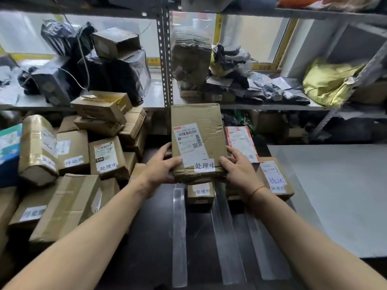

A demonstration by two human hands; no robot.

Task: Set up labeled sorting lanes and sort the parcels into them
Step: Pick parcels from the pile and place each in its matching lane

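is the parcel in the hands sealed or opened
Sealed: the parcel shows clear tape over its closed face, label intact, gripped by the left hand and right hand.

head cam | looks forward-down, close over dark table (pixel 150 237) | faces shelving (pixel 165 59) | single view

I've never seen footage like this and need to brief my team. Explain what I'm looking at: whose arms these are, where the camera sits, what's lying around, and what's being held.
There is no machine here. A person wears a camera on the head, so the single picture looks forward and down along their own bare arms. The left hand and right hand together hold a brown cardboard parcel by its sides; it carries a shipping label and a white tag reading 处理中. Under it is a dark table with clear strips marking lanes; a smaller box with the same tag sits in the lane below. A pile of boxes lies at the left, and metal shelves of packages stand behind.
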